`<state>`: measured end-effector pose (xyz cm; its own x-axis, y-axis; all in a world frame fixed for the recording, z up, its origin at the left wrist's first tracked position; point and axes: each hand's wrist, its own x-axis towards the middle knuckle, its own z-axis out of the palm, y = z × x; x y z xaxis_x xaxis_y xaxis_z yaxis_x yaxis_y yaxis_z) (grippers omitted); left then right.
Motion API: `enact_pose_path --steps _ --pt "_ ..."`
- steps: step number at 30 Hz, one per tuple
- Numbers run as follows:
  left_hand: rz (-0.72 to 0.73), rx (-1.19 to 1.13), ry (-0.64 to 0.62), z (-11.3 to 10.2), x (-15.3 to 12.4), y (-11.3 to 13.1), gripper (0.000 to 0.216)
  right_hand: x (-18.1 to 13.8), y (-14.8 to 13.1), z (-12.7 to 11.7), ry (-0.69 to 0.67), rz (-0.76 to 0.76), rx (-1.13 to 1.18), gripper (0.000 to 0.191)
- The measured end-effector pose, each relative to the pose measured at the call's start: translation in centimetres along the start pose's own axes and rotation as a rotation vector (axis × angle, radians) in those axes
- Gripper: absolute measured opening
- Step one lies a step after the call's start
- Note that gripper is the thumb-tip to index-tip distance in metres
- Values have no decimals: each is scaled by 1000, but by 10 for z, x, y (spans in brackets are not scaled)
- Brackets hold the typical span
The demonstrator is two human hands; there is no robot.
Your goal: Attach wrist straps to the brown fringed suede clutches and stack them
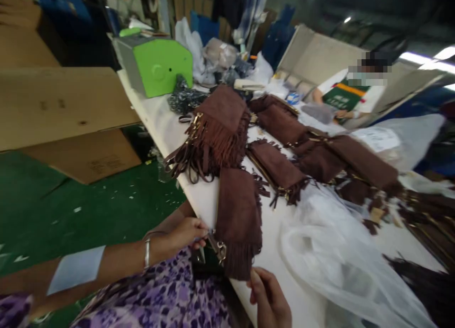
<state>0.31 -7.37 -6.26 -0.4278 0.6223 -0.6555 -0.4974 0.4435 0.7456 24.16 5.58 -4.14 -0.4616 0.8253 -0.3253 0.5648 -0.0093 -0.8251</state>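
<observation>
A brown suede-like pouch (pixel 236 209) with a fringed end lies at the near edge of the white table. Beside its left edge, my left hand (pixel 190 233) is closed in a pinch at the end of a short dark strap (pixel 215 245). A gold-coloured clasp (pixel 222 253) hangs by this strap. My right hand (pixel 270 297) is closed too, thumb and finger pinching the tip of the pouch's fringe. Just beyond the pouch rises a stack of similar fringed pouches (pixel 223 114), their straps hanging over the table edge.
More brown pouches (pixel 280 164) spread to the right, near clear plastic bags (pixel 330 242). A green machine (pixel 159 65) stands at the far left of the table (pixel 165 133). Cardboard boxes (pixel 64 105) are on the left. Across the table is another person (pixel 344 98).
</observation>
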Motion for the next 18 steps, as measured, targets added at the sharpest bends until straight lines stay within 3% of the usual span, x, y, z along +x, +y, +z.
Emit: enact_pose_path --steps 3,6,12,18 --pt "28 -25 35 -4 -5 -3 30 4 -31 54 -238 -96 120 41" --pt "75 -36 60 3 -3 1 34 12 -52 84 -305 -192 84 32" --pt "99 29 23 0 7 -11 28 22 -63 109 -317 -260 -18 30" --pt "131 59 10 -4 16 -23 30 27 -70 113 -308 -248 -170 29"
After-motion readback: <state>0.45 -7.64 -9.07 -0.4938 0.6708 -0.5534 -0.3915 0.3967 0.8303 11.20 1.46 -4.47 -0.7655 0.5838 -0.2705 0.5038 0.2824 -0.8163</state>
